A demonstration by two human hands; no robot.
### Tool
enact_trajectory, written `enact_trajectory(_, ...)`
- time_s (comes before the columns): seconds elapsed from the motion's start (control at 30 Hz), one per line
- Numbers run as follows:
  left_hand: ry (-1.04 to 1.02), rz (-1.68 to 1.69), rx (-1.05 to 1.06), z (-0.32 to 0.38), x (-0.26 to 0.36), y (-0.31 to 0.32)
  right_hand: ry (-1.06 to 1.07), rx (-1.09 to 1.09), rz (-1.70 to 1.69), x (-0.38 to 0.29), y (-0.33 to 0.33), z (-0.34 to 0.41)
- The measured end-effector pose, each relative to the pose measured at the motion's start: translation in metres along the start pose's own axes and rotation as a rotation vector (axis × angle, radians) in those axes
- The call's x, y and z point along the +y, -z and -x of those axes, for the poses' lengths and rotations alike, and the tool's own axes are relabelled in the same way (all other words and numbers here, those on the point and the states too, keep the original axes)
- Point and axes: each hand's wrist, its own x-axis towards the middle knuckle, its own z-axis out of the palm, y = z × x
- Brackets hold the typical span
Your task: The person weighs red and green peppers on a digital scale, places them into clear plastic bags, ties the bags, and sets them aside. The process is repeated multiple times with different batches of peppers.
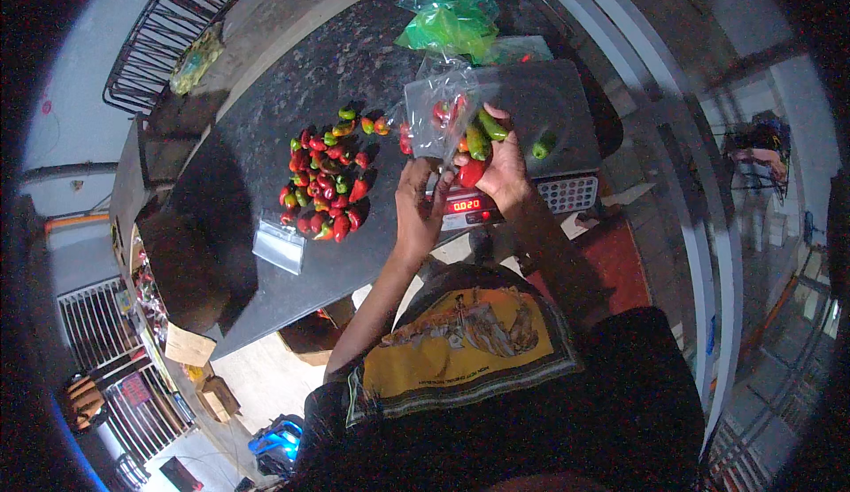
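Observation:
My left hand point(420, 193) pinches the edge of a clear plastic bag point(425, 120) with red peppers inside. Close beside it, my right hand point(510, 170) holds several small peppers, among them a green pepper point(477, 143) and a red pepper point(471, 172), at the side of the bag. Both hands are over the front of a digital scale point(564, 93), whose red display is lit. One green pepper point(544, 146) lies on the scale's platform, right of my right hand. A loose pile of red and green peppers point(325, 183) is on the dark table point(285, 107) to the left.
A stack of flat clear bags point(280, 246) lies at the table's near left edge. Crumpled green plastic bags point(451, 24) sit behind the scale. The scale's keypad point(568, 194) faces me. An open cardboard box point(319, 332) stands below the table, and a blue motorcycle point(279, 442) is lower left.

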Motion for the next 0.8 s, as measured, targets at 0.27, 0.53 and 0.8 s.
enact_trajectory(0.27,-0.003,0.148,-0.007,-0.010,-0.040,-0.018,-0.066,-0.206,-0.095,-0.008,0.005,-0.008)
enact_trajectory(0.53,0.155,0.493,0.095,-0.041,-0.035,-0.012,-0.111,-0.267,-0.003,-0.012,-0.001,-0.003)
enact_trajectory(0.8,0.226,0.631,0.089,-0.026,-0.020,-0.031,0.161,0.116,0.017,-0.014,0.006,-0.017)
